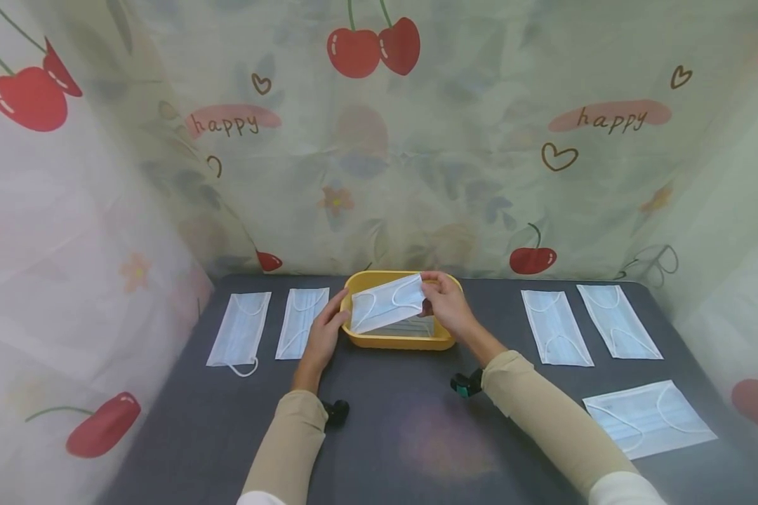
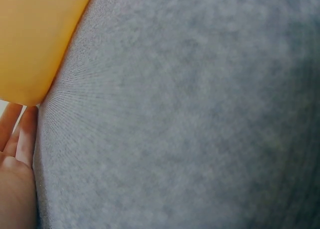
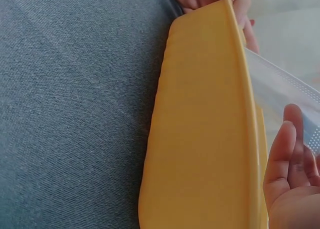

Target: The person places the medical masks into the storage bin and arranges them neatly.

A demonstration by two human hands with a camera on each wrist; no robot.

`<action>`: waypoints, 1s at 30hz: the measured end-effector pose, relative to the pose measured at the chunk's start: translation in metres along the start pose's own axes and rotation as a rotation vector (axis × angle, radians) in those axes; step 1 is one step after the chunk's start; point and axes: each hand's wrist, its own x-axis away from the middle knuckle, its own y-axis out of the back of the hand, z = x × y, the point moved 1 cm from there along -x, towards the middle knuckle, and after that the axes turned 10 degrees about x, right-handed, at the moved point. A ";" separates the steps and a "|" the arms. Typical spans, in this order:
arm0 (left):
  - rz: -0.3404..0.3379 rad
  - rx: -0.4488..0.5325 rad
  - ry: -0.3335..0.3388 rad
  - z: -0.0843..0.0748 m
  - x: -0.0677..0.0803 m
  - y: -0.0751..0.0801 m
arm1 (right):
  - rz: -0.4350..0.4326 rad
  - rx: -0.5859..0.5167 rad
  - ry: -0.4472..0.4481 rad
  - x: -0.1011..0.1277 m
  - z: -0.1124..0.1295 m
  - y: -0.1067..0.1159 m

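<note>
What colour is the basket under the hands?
Yellow-orange; the basket shows best in the right wrist view.

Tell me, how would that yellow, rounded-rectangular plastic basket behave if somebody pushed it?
The yellow, rounded-rectangular plastic basket would probably slide rather than tip, since it sits low and wide on the dark grey tabletop. It should feel fairly stiff, as it shows no sag. It is likely light for its size, because it looks thin-walled.

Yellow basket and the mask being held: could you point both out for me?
Yellow basket (image 1: 399,344): head view, on its front wall.
Held mask (image 1: 387,305): head view, middle, between the ear loops.
</note>
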 end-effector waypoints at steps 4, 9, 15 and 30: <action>0.002 0.002 0.004 0.001 0.000 0.000 | 0.001 0.006 -0.001 0.000 -0.002 -0.002; -0.004 0.004 0.014 0.002 0.001 0.001 | 0.034 0.000 -0.014 0.000 -0.004 -0.002; -0.006 0.005 0.000 0.002 -0.001 0.000 | 0.066 0.056 -0.057 0.002 -0.006 -0.002; -0.018 -0.008 0.004 0.002 0.000 0.000 | 0.166 0.476 0.042 0.004 0.003 0.005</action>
